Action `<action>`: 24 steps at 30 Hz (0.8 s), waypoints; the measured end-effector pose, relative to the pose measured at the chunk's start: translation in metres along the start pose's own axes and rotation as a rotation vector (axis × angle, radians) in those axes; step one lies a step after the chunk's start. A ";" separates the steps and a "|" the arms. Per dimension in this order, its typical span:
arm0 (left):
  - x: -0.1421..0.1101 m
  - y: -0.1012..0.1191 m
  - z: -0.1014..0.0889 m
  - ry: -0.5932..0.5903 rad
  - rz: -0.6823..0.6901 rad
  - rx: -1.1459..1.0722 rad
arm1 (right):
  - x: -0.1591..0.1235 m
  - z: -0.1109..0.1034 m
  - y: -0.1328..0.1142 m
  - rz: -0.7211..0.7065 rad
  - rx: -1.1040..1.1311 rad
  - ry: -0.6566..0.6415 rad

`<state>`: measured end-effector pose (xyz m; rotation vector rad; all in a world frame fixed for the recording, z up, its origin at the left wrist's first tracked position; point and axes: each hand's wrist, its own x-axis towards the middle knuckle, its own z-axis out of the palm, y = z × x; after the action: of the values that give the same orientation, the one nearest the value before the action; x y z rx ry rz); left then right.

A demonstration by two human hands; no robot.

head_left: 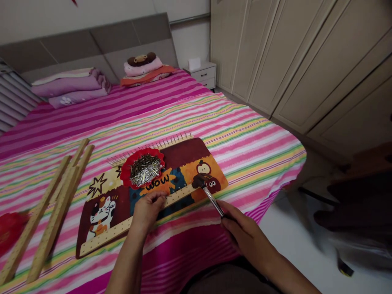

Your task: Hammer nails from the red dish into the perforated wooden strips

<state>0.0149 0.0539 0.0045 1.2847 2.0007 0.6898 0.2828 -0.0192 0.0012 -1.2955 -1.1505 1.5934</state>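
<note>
Along the near edge of the printed mat (191, 154), on the bed (239, 130): one dotted wooden strip (110, 233). Your left hand (147, 210): thumb and fingers drawn narrow at the strip; whether they pinch anything, I cannot tell. Your right hand (243, 232): wrapped round the grip of one hammer (212, 198), head over the strip's right end. Beyond: one red scalloped dish (125, 175) of loose nails (147, 173); one far strip (176, 142), nails standing in a row. Suggested handling: pinch each nail low and upright, tap lightly and square, then clear your fingertips before fuller blows. Bearings: strip's long axis from near left to far right; hammer pointing far left, shaft trailing near right.
</note>
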 end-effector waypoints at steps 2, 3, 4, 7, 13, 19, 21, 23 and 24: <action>0.000 0.004 0.001 0.027 0.062 0.083 | -0.001 0.000 -0.001 -0.004 -0.002 0.002; -0.001 0.005 0.001 0.039 0.094 0.121 | -0.001 0.000 -0.001 -0.005 -0.004 0.001; -0.001 0.007 0.001 0.050 0.123 0.160 | -0.001 0.000 -0.001 -0.004 -0.007 -0.002; -0.003 0.013 0.001 0.059 0.157 0.265 | -0.001 0.001 -0.003 0.003 -0.024 -0.012; -0.004 0.021 0.003 0.054 0.155 0.310 | -0.002 0.004 -0.005 0.001 -0.059 -0.038; -0.001 0.001 0.019 0.091 0.123 0.053 | -0.004 0.004 -0.007 -0.015 -0.100 -0.050; -0.001 -0.007 0.025 0.091 0.083 -0.034 | -0.004 0.006 -0.008 -0.031 -0.121 -0.052; -0.001 -0.011 0.028 0.111 0.069 -0.083 | -0.003 0.009 -0.010 -0.041 -0.136 -0.055; -0.002 -0.012 0.029 0.121 0.069 -0.097 | -0.003 0.010 -0.012 -0.041 -0.139 -0.060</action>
<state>0.0302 0.0496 -0.0226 1.2870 1.9993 0.9056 0.2733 -0.0200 0.0143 -1.3117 -1.3370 1.5542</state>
